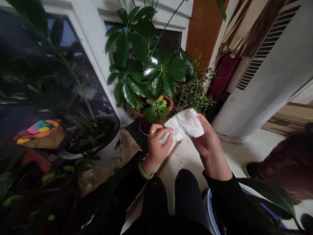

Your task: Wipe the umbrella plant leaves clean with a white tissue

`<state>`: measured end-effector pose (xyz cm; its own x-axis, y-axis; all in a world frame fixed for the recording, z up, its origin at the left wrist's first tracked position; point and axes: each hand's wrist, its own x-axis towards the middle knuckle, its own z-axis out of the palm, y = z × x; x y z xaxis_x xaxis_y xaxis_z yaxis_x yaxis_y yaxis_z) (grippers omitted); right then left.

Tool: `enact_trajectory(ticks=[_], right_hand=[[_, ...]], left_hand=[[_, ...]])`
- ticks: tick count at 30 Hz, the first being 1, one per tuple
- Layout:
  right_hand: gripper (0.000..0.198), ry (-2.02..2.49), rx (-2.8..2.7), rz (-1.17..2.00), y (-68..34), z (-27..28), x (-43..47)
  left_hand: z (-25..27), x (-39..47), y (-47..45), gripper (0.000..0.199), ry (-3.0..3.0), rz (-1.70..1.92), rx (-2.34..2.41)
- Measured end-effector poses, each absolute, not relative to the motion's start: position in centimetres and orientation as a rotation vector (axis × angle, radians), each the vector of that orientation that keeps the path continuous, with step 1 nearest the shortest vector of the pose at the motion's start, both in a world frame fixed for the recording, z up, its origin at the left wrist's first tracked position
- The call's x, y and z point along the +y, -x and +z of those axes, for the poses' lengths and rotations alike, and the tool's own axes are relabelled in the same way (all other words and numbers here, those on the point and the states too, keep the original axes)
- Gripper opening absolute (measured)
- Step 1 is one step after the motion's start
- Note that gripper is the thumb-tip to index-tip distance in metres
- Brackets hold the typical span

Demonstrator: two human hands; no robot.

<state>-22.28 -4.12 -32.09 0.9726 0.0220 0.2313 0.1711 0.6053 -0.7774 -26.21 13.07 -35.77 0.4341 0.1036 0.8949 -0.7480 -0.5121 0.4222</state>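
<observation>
A crumpled white tissue [184, 124] is held up between my two hands, above the floor. My left hand [158, 142], with a ring and a green bangle, pinches its left edge between thumb and fingers. On the other side my right hand [207, 135] grips the tissue, its fingers partly hidden behind it. Just beyond the tissue stands a leafy potted plant [146, 62] with glossy dark green leaves, in a terracotta pot [169, 103]. Low in that pot grow smaller green and yellow leaves.
A black pot [113, 130] with a tall plant stands left, near a box of colourful items [42, 130]. A white upright appliance [266, 71] rises at right. A blue-rimmed white pot [209, 209] sits by my right leg. Cardboard boxes [288, 117] lie behind.
</observation>
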Motion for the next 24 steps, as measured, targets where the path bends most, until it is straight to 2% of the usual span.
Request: enact_trajectory(ticks=[2,4,7,9,16,21,24], right_hand=[[0.029,1.004,-0.281,-0.233,22.0,-32.4,-3.8],[0.022,1.107,-0.377,-0.401,22.3,-33.1,-3.4],[0.010,1.247,-0.618,-0.540,23.0,-34.2,-2.8],[0.009,1.320,-0.738,-0.575,23.1,-34.7,-2.7],[0.016,1.372,-0.705,-0.770,21.7,-35.1,-3.4],[0.047,1.185,-0.659,-0.508,20.3,-34.5,-5.1],[0.049,1.092,-0.527,-0.163,18.3,-33.5,-6.4]], left_hand=[[-36.1,12.5,26.5,0.014,-1.783,1.222,-0.536],[-36.3,11.5,26.6,0.017,-1.635,1.054,-0.445],[-36.1,9.7,26.1,0.044,-1.211,0.641,-0.274],[-35.9,8.7,25.7,0.058,-0.990,0.497,-0.205],[-35.6,6.8,25.2,0.045,-0.969,0.421,-0.187],[-35.6,5.4,24.3,0.036,-0.978,0.445,-0.051],[-34.7,5.0,23.9,0.035,-0.949,0.374,-0.058]])
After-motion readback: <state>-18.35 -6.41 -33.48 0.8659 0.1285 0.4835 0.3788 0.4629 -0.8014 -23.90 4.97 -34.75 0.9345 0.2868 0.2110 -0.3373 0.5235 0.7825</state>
